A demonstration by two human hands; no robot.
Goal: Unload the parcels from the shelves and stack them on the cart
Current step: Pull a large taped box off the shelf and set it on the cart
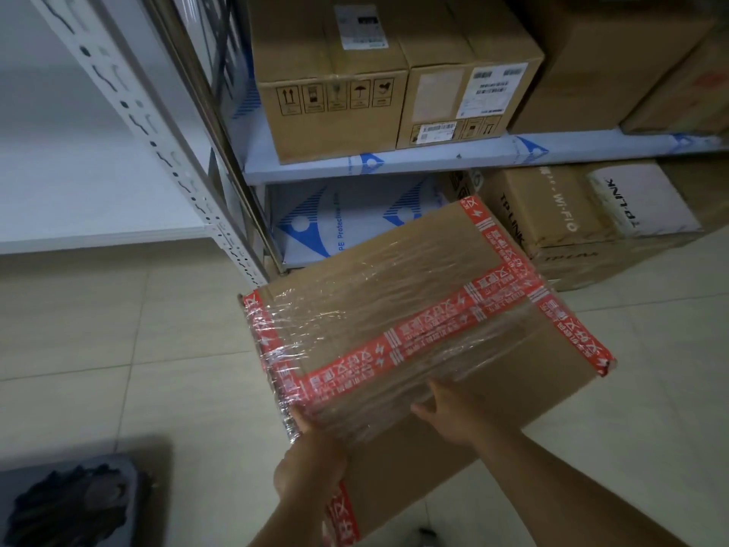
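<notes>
Dim bluish indoor light, glare on the parcel's (pixel 414 333) clear wrap, soft blur, wide-angle bending at edges

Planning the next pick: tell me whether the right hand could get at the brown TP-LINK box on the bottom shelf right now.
Probably not yet. The right hand lies flat on the taped parcel, helping the left hand carry it, and that parcel sits between the hands and the TP-LINK box. Otherwise the box's front looks unobstructed.
</notes>
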